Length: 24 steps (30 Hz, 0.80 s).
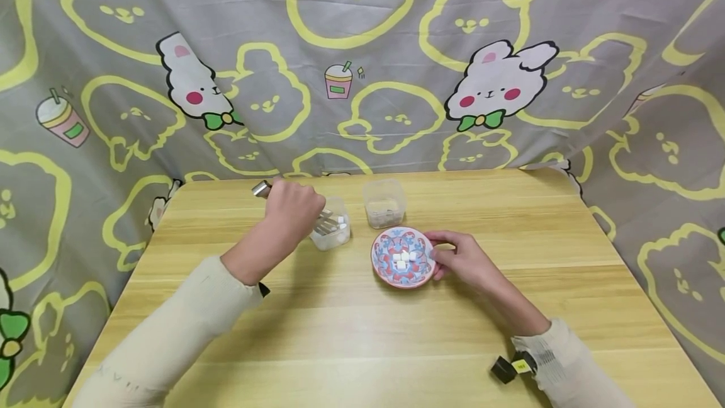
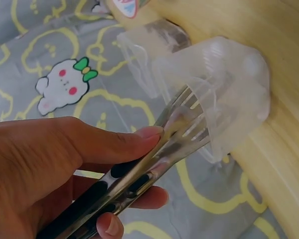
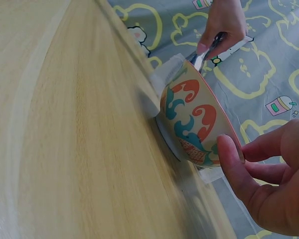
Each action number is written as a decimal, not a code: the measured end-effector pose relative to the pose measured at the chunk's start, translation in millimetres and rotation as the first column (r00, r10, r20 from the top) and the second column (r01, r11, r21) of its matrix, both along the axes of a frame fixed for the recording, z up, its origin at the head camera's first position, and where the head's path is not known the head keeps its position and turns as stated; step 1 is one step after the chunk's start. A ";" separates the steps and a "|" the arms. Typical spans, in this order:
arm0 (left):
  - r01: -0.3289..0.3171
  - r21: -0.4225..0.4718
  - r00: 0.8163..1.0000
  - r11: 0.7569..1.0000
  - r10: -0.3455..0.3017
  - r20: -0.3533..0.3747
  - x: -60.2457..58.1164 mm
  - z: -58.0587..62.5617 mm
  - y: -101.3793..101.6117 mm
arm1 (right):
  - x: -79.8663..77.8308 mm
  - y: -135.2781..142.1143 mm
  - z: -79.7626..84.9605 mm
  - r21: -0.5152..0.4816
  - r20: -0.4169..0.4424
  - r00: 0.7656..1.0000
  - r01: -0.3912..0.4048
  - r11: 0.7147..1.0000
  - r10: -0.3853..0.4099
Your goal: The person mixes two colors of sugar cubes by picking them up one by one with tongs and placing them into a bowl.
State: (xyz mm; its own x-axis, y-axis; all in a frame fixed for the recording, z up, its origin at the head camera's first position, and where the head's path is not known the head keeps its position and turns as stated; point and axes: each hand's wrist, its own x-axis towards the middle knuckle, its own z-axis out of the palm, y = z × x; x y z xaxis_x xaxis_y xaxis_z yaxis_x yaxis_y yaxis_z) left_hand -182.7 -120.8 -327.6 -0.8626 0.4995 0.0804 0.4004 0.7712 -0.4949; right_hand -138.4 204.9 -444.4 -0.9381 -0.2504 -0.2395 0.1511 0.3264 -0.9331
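Observation:
My left hand (image 1: 293, 209) grips a pair of metal tongs (image 2: 175, 142) with dark handle parts and slotted ends. The tong ends reach down into a clear plastic tub (image 1: 331, 243) that has several white cubes (image 1: 342, 220) inside. On the other side, my right hand (image 1: 461, 261) pinches the rim of a small bowl (image 1: 404, 280) between thumb and fingers. Red and blue patterns cover the bowl, and a few white cubes (image 1: 401, 265) lie at its bottom. In the right wrist view, the patterned outside of the bowl (image 3: 192, 119) faces the camera.
A second clear tub (image 1: 384, 197) stands behind the bowl, right of the first. All stand on a light wooden table (image 1: 351, 339). A grey curtain (image 1: 391, 36) with cartoon prints hangs along the table's back edge. A black strap piece (image 1: 512, 367) sits at the right sleeve.

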 end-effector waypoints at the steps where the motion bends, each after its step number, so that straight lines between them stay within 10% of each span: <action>1: 0.000 -0.009 1.000 1.000 0.000 0.004 -0.6 0.5 2.5 | 0.1 0.1 0.0 0.000 -0.001 1.000 0.000 1.000 0.000; 24: -0.037 -0.253 0.995 0.967 0.059 0.078 -7.5 -3.8 37.3 | -0.4 0.8 -0.1 -0.005 -0.002 1.000 0.003 1.000 -0.003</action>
State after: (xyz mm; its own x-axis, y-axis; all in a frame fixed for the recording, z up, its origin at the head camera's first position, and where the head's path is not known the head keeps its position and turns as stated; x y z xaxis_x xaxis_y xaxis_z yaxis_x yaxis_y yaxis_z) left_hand -190.2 -83.5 -331.4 -0.8843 0.4522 -0.1165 0.4147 0.6456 -0.6413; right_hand -138.7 205.7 -444.4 -0.9393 -0.2492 -0.2360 0.1498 0.3211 -0.9351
